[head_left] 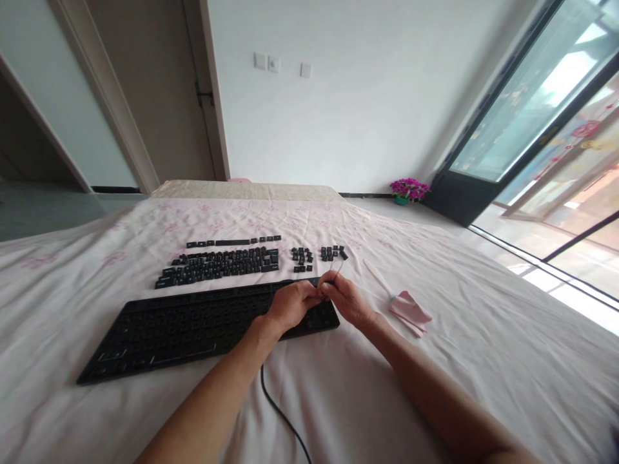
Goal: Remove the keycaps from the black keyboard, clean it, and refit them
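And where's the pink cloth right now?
In the head view, the pink cloth is right of centre, on the pale sheet, to the right of the right hand and the keyboard.

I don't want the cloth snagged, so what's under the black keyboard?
Pale floral cloth shows around the black keyboard. A black cable lies before its near edge; whether it passes underneath is hidden. Anything directly beneath is covered.

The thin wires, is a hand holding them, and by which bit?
The right hand holds the thin wires by their lower part; the exact grip is hidden.
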{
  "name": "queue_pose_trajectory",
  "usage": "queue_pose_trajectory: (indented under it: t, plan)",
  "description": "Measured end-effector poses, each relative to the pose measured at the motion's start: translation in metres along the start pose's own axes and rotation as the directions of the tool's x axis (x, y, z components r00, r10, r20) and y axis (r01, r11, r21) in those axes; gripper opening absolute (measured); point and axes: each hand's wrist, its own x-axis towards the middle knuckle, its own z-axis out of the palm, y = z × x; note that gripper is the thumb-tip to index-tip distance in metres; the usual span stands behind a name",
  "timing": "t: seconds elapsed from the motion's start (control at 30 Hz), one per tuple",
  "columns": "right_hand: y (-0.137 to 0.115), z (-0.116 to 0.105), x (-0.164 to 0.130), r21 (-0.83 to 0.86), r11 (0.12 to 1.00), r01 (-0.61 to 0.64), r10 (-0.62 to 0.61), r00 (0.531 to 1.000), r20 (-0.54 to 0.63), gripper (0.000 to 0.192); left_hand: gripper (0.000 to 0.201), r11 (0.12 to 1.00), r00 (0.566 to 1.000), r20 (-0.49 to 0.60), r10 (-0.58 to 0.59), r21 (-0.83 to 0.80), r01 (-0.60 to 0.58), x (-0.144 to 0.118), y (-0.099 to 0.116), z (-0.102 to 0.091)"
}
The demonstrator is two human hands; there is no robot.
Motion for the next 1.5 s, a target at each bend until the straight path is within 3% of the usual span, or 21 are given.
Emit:
queue_pose_trajectory:
  t: [0.2, 0.47, 0.8, 1.03, 1.27, 1.5]
  plan:
    - [-0.004, -0.003, -0.001, -0.071, 0.997, 0.034, -0.032, 0.999, 0.028, 0.021, 0.010, 0.988, 0.992, -0.001, 0.129, 0.085, -0.129, 0.004, -0.002, -0.006]
    - [-0.007, -0.004, 0.004, -0.157, 0.980, 0.123, -0.119, 0.992, 0.036, 0.016, 0.010, 0.982, 0.989, 0.015, 0.148, 0.119, -0.148, 0.015, -0.014, -0.009]
    - [-0.008, -0.002, 0.003, -0.119, 0.988, 0.094, -0.092, 0.996, 0.023, 0.017, 0.013, 0.984, 0.991, 0.011, 0.133, 0.121, -0.134, 0.015, -0.009, -0.008]
    - [-0.012, 0.003, 0.001, -0.077, 0.993, 0.085, -0.093, 0.991, -0.099, 0.022, 0.014, 0.991, 0.991, -0.013, 0.133, 0.023, -0.133, 0.011, -0.004, -0.010]
    - [-0.012, -0.002, 0.001, 0.007, 1.000, 0.014, -0.014, 0.998, -0.061, 0.035, 0.015, 0.991, 0.992, -0.001, 0.127, -0.033, -0.127, 0.010, -0.006, -0.011]
    - [-0.013, -0.008, 0.000, -0.051, 0.996, 0.067, -0.068, 0.998, -0.014, 0.036, 0.017, 0.992, 0.992, -0.017, 0.123, -0.007, -0.123, 0.010, -0.008, -0.008]
